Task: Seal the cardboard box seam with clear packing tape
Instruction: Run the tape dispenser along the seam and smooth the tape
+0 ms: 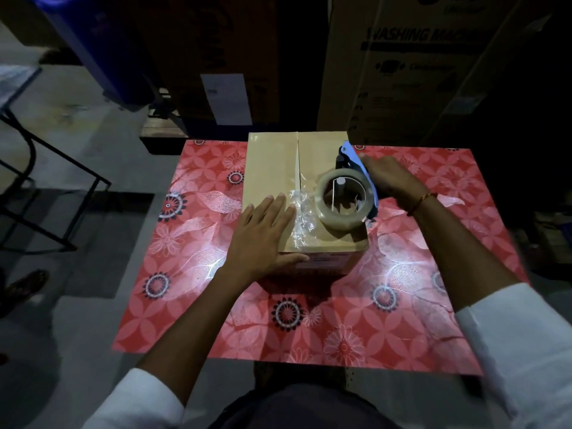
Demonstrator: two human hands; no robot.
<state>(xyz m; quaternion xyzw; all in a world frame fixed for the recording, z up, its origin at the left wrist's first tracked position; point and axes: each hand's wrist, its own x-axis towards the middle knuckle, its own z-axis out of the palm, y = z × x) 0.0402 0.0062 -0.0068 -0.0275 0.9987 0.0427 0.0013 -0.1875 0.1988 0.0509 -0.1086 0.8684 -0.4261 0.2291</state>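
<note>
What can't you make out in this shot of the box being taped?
- Head view: the dispenser handle is covered by the right hand, so the grip is hidden.
- The box front label is too dark and small to read.
- The near end of the seam lies under crumpled tape; whether it sticks flat is unclear.
- The left hand covers the box's near left corner.

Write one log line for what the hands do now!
left hand: flat on box | right hand: grips tape dispenser on box | crumpled tape at near seam end | seam unsealed beyond
</note>
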